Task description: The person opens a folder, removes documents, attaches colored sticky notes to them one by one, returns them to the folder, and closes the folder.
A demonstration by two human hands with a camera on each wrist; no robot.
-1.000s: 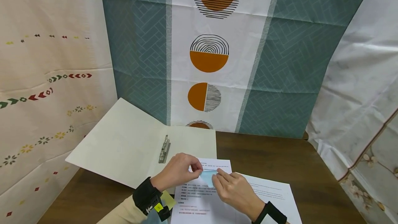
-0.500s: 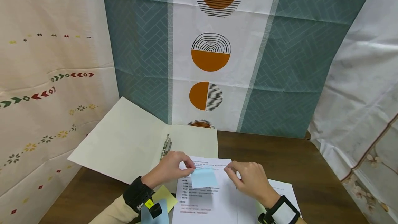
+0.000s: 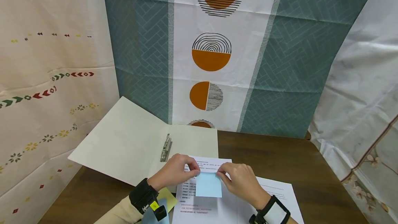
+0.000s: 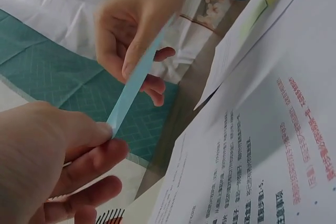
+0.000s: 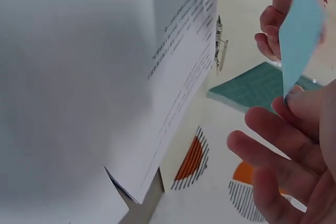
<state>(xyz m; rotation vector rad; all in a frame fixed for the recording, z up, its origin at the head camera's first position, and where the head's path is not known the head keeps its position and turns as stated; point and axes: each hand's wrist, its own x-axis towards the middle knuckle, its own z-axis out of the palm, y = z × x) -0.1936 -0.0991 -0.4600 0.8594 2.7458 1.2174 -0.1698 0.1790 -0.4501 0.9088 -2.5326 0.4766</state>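
A light blue sticky note [image 3: 209,185] hangs flat between both hands, above a white printed sheet [image 3: 194,206]. My left hand [image 3: 176,170] pinches its upper left corner; in the left wrist view the note [image 4: 131,95] shows nearly edge-on, its corner between my thumb and index finger. At the upper right corner my right hand [image 3: 243,182] pinches the note. The right wrist view shows that corner between the thumb and index finger of my right hand [image 5: 294,140], the other fingers loosely bent. Part of the sheet's printed text is hidden behind the note.
An open cream folder [image 3: 121,141] with a metal clip [image 3: 166,148] lies behind the sheet on the brown table [image 3: 267,156]. Another printed sheet [image 3: 278,196] is at the right. Yellow paper [image 3: 168,198] and blue paper [image 3: 163,213] lie by the left wrist. Patterned cloths hang around.
Half a second ago the right hand was apart from the note, which the left hand held. Now the right hand pinches its right corner, and the note hangs squarer, slightly lower and further right.
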